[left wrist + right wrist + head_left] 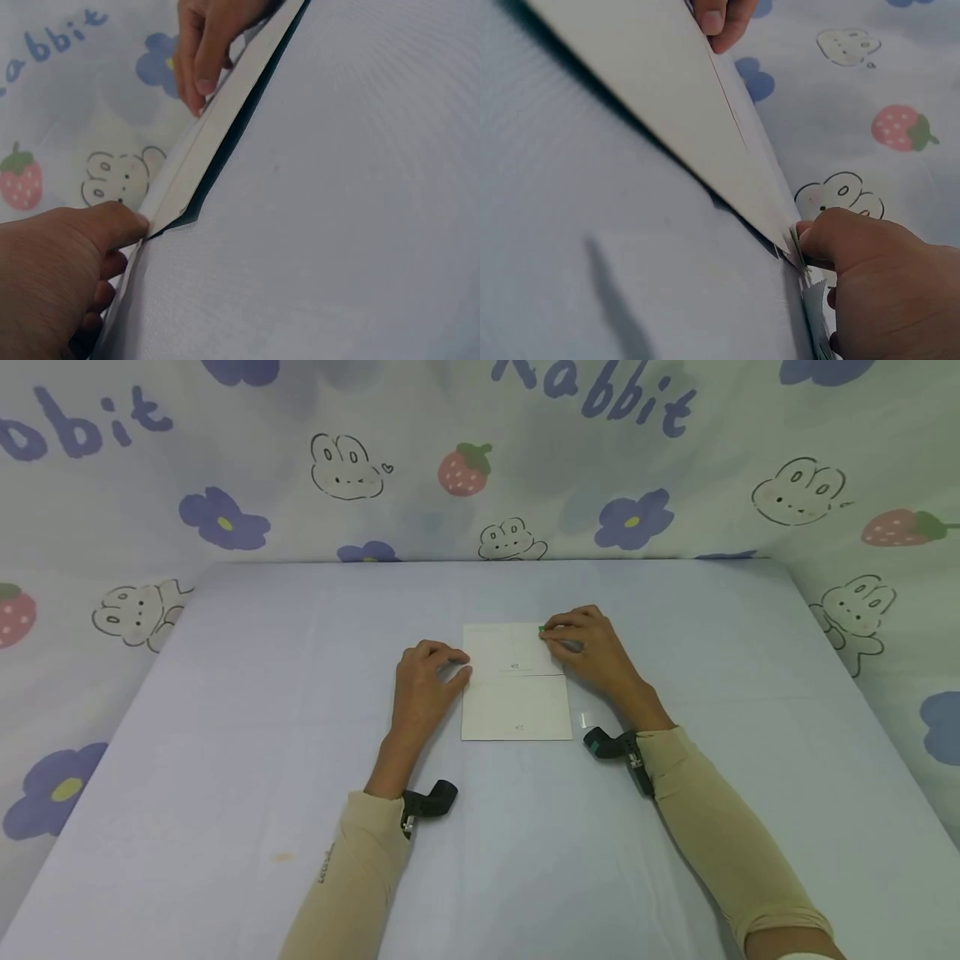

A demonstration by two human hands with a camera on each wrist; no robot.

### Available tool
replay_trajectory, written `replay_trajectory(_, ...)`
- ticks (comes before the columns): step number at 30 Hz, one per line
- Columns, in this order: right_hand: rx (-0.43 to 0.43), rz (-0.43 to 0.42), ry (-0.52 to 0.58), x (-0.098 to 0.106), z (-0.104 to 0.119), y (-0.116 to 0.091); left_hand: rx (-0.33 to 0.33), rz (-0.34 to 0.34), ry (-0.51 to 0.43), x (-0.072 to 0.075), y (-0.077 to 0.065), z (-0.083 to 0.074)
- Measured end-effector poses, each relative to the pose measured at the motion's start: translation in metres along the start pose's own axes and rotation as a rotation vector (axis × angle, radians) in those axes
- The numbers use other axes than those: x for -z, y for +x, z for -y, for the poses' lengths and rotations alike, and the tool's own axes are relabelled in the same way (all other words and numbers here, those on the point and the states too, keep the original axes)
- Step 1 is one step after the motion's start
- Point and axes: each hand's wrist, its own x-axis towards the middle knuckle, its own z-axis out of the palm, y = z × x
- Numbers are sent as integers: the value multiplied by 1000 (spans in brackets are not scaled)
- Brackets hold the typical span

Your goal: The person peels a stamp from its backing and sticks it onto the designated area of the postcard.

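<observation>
A cream two-panel paper card (514, 693) on the white counter (255, 735) is touched by the left hand (427, 681), grip unclear; at its far-right corner a small green piece (542, 631) is pinched by the right hand (592, 647). Corner work seems in hand; steadying is called for.

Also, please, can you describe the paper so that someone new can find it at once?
On the white table, look between the person's left hand and right hand. There lies the paper, a cream rectangle with a line across it and one small dark mark on each side of that line. It is far bigger than the small pale piece to its right.
</observation>
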Motion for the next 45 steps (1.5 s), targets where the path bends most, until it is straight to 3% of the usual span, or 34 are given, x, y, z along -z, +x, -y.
replay_trajectory(8,-64,-112,81,0,1,-1,-5,-5,-3,0,-1,2)
replay_trajectory(15,-33,-288,133,1,2,0,-3,-6,0,0,-1,0)
replay_trajectory(22,-79,-172,108,1,4,-1,-6,-5,-6,0,-1,0)
replay_trajectory(31,-69,-83,55,0,1,0,-13,-7,-3,0,-1,0)
replay_trajectory(45,-43,-35,15,-2,-1,0,-10,-9,4,0,0,1)
